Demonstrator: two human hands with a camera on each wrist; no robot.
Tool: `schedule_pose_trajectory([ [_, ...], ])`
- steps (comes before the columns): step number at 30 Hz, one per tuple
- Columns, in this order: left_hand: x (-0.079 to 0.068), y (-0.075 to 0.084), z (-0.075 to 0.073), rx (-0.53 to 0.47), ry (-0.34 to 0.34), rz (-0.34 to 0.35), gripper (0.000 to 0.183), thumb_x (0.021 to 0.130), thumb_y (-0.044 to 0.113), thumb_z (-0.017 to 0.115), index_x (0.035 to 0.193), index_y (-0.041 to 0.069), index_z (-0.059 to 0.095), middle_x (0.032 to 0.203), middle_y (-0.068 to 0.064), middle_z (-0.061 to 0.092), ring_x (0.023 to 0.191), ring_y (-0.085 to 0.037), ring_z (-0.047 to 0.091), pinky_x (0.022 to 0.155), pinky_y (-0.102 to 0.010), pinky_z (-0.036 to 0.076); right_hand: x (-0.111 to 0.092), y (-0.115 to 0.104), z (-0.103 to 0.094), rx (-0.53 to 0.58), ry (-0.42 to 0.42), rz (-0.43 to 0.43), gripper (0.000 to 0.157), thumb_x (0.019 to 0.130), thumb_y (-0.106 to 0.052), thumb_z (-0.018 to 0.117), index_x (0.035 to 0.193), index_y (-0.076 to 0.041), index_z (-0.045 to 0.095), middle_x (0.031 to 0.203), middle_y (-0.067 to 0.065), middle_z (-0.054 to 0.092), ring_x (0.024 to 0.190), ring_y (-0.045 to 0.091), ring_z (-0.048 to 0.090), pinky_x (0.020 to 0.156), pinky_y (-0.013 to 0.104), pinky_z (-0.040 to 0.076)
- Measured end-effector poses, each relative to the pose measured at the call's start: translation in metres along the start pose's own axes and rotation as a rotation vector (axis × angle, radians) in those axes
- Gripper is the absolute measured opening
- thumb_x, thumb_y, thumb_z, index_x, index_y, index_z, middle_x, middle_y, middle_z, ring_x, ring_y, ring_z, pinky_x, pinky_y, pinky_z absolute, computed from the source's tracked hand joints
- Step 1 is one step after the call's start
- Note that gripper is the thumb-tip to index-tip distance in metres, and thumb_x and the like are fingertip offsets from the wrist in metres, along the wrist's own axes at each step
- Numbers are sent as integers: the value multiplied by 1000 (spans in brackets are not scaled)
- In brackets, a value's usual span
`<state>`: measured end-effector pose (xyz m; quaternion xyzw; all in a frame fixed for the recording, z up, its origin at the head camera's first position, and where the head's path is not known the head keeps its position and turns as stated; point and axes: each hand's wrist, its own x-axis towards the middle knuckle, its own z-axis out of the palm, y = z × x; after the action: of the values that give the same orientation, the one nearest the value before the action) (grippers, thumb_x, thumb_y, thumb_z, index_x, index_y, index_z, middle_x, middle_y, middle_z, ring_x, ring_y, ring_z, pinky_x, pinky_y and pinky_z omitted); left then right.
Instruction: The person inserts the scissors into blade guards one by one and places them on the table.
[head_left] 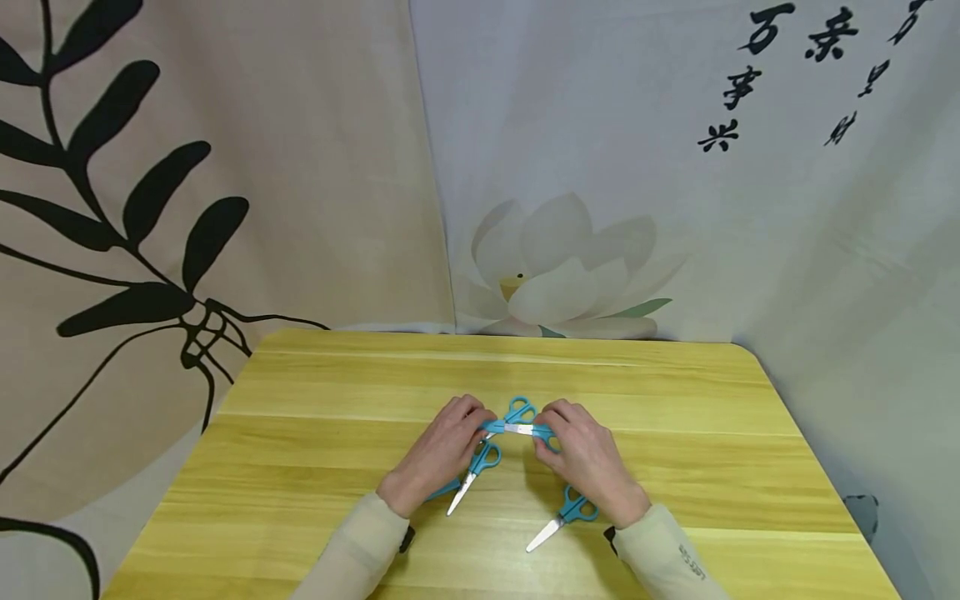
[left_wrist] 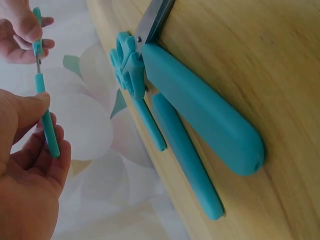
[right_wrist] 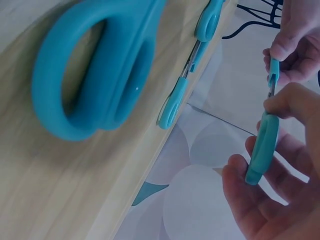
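A: What's the L hand on?
B: Pinching a blue cap btwn thumb & fingers. R hand grips the held scissors by the blue handle. Both clamped, nothing loose.
A: Where're the scissors, exactly?
B: Btwn the two hands, raised above the table.
A: Long axis?
B: Runs L–R across the head cam, nearly level. Handle end R, blade pointing L, straight at the cap, which sits approx in line w/ it.
A: Tip inside?
B: Blade meets the cap's end; how deep, can't tell.
A: Other prs?
B: Three on the table. Far scissors, just beyond the held pr, handle to the far side. Middle scissors, by the L hand, bare blade pointing toward the person & a bit L. Right-side scissors, near the R wrist, bare blade also pointing near & L.
A: More caps?
B: Yep, L wrist cam: near cap & second cap lie on the table, roughly parallel.
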<state>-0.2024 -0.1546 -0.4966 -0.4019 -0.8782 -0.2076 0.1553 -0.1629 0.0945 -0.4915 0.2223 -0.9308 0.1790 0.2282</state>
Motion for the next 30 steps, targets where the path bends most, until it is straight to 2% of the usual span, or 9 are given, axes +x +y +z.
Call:
schedule_pose_trajectory([
  [21, -8, 44, -5, -16, -9, -80, 17, 98, 7, 72, 115, 10, 71, 110, -2, 60, 100, -17, 56, 87, -31, 53, -16, -2, -20, 72, -33, -55, 23, 80, -13, 86, 99, -13, 73, 105, 0, 68, 96, 22, 65, 72, 36, 61],
  [30, -11, 65, -3, 15, -35, -83, 15, 100, 9, 70, 115, 9, 71, 111, -2, 59, 101, -17, 56, 87, -30, 53, -26, -2, -27, 89, -36, -85, 23, 79, -13, 88, 98, -13, 74, 105, 0, 67, 93, 22, 65, 71, 34, 60],
])
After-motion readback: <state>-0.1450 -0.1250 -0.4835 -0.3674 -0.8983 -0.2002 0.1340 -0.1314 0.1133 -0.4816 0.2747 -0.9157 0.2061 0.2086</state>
